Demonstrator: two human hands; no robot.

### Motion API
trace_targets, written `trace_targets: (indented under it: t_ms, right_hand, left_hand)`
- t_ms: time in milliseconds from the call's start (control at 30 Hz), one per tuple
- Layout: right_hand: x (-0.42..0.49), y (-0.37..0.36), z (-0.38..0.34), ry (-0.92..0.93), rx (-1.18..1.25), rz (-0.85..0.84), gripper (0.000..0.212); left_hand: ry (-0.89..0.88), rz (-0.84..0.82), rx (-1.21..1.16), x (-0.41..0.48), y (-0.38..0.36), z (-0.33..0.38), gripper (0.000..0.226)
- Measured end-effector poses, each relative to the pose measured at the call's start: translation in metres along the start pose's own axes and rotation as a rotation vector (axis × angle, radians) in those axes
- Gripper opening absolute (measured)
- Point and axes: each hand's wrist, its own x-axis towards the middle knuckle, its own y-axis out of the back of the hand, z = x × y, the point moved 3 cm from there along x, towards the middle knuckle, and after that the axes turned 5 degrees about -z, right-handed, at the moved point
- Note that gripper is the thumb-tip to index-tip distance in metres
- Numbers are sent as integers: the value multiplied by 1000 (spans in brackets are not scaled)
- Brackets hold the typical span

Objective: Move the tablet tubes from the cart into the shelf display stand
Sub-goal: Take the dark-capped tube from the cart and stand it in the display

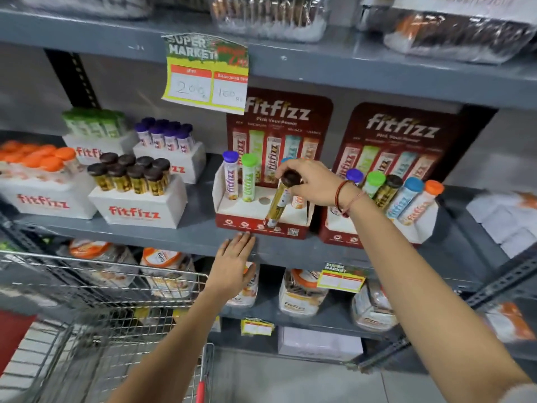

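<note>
My right hand grips the dark brown cap of a gold tablet tube, tilted with its base low at the front of the red display stand on the middle shelf. Beside the tube an empty round hole shows in the stand's white insert. A purple-capped tube and a green-capped tube stand upright in the left slots. An orange tube sits partly hidden behind my hand. My left hand rests flat, fingers apart, against the shelf edge below the stand. The wire cart is at lower left.
A second, full display stand is to the right. White boxes of tubes with brown, orange, purple and green caps fill the shelf's left. A price tag hangs from the shelf above. Jars line the lower shelf.
</note>
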Motion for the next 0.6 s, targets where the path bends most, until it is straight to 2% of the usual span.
trace_targets:
  t_ms: [133, 433, 600]
  right_hand:
    - [13, 5, -4, -2, -7, 20, 40]
    - [37, 9, -7, -3, -37, 10, 35]
    - [44, 8, -5, 14, -75, -13, 21]
  left_hand:
    - [-30, -15, 12, 0, -2, -5, 62]
    - [-42, -4, 23, 0, -7, -9, 62]
    - [-40, 11, 36, 0, -9, -10, 61]
